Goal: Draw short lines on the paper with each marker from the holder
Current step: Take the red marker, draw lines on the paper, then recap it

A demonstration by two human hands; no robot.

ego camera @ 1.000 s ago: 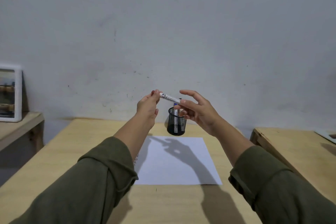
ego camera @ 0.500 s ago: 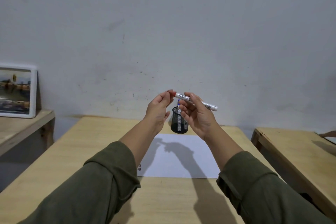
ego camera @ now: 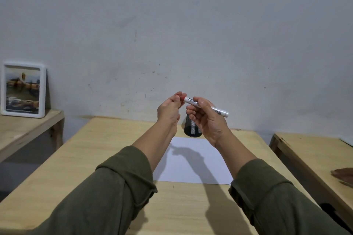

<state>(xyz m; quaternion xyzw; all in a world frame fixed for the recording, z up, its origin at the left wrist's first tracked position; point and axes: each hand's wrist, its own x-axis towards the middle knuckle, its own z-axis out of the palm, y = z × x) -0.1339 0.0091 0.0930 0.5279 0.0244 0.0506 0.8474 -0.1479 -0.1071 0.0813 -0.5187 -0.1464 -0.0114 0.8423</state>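
Both hands are raised above the table, over the far end of a white sheet of paper [ego camera: 193,166]. My right hand [ego camera: 207,118] grips the white barrel of a marker [ego camera: 219,111], which lies almost level. My left hand [ego camera: 170,109] pinches the marker's red cap end [ego camera: 182,98] between thumb and fingertips. Behind the hands stands a black mesh holder [ego camera: 192,129], mostly hidden; what it holds cannot be made out.
The light wooden table [ego camera: 107,158] runs to a grey wall. A lower wooden bench at the left carries a white-framed picture [ego camera: 23,89]. Another wooden table [ego camera: 313,154] stands to the right, across a narrow gap.
The marker has passed into my right hand, barrel now pointing right. My left hand has closed on its red cap end. The view has shifted left.
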